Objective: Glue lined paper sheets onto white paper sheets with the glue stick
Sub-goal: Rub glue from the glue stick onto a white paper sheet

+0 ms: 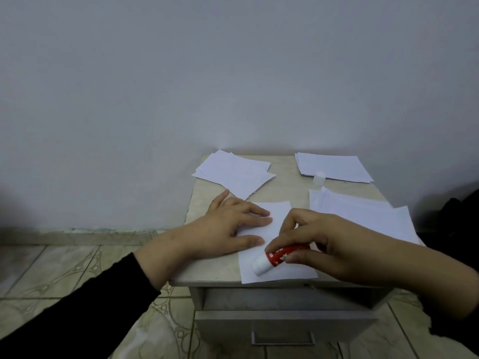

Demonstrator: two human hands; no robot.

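Three paper stacks (233, 172), cap (319, 177), drawer (282, 330)

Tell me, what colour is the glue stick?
The glue stick is red with small white marks and a white end, seen in the head view.

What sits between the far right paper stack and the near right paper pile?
In the head view, a small white plastic cap stands between the far right stack and the nearer pile, on the beige tabletop.
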